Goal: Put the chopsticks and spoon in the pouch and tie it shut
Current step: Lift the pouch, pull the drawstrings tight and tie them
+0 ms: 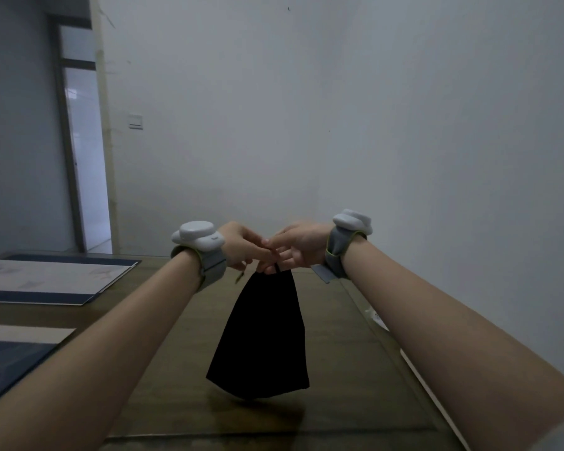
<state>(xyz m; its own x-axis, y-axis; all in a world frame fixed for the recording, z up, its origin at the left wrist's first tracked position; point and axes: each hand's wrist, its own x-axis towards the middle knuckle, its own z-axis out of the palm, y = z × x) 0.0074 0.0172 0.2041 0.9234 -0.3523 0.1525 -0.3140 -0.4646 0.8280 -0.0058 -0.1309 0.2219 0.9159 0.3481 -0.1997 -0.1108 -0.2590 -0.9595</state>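
Above the table, both hands — left hand, right hand — pinch the black pouch's gathered neck, seemingly tying it.

You are looking at nothing legible here. The left wrist tracker is carrying a small dark mark on its white casing — too tiny and blurred to make out. The pale sheets on the blue folder at the table's left are showing faint printed patches, but no word or number is coming through — only smudges. The wall switch is showing no lettering you can read.
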